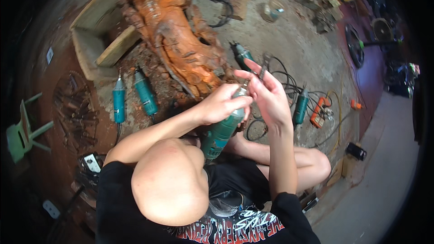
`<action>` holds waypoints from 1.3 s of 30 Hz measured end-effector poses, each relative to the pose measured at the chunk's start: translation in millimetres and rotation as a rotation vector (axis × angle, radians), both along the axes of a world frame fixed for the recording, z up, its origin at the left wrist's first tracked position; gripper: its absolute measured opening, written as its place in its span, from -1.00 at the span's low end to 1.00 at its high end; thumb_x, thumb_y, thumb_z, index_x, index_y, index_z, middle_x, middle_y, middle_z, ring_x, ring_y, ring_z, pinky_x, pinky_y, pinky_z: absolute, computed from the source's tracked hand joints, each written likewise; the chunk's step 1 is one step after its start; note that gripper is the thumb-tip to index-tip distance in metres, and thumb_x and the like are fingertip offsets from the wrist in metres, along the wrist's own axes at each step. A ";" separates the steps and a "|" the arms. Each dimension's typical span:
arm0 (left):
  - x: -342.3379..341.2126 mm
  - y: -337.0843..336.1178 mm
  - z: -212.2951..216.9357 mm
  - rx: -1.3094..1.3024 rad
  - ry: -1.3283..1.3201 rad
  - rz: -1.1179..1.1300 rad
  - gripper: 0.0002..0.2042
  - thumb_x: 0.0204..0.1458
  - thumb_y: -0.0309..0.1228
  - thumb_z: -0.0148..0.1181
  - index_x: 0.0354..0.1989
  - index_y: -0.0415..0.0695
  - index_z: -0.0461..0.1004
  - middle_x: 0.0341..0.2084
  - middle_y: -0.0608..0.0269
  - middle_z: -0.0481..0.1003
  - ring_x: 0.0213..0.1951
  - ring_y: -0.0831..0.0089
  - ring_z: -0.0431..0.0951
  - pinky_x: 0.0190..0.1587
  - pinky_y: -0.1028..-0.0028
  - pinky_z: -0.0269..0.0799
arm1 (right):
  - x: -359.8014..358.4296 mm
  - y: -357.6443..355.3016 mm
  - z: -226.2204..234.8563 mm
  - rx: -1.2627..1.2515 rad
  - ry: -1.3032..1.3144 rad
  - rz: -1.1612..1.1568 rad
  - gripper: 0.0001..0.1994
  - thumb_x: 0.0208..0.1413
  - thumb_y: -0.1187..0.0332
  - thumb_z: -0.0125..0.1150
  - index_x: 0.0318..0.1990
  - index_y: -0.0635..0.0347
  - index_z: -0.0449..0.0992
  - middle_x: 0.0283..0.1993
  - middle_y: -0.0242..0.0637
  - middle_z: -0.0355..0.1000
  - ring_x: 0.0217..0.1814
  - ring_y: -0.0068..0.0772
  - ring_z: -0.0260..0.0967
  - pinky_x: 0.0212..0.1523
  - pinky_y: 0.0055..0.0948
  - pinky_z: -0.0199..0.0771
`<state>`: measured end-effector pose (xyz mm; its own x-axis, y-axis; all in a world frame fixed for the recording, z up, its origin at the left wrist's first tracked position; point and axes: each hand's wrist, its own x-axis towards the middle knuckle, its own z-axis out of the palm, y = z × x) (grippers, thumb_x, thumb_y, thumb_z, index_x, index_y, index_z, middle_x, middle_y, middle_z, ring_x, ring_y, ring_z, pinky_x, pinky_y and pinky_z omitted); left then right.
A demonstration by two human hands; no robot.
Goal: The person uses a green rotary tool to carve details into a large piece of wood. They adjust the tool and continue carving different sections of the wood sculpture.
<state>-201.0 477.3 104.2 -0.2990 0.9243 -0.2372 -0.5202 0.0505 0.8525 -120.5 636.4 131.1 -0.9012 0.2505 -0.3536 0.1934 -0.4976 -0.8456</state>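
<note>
My left hand (pixel 224 104) is wrapped round the front of a green die grinder (pixel 222 132), whose body slants down into my lap. Its metal nose (pixel 243 90) points up toward my right hand (pixel 270 97). Between the fingers of that hand is a thin dark metal piece (pixel 262 73), pinched just beside the nose; its exact kind is too small to tell. Beyond my hands lies a large orange-brown carved wood piece (pixel 176 36), with rough, gnarled edges. Neither hand touches the carving.
Two green grinders (pixel 119 100) (pixel 145 94) lie left of the carving. Others lie at right (pixel 300 107) and behind my hands (pixel 241 54), among black cables and an orange power strip (pixel 320 112). A wooden frame (pixel 86 54), a glass jar (pixel 272 10) and a green stool (pixel 20 135) stand around.
</note>
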 end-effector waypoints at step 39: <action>-0.5 -6.3 -6.0 0.296 -0.561 0.135 -0.84 0.32 -0.32 0.07 -0.24 -0.14 0.35 -0.52 0.03 0.52 -0.49 0.26 0.57 -0.46 0.29 0.55 | 16.6 18.1 43.7 1.418 0.120 0.249 -0.75 0.28 0.52 0.23 0.08 0.21 0.65 -0.29 -0.19 0.64 -0.36 -0.22 0.51 -0.26 -0.40 0.50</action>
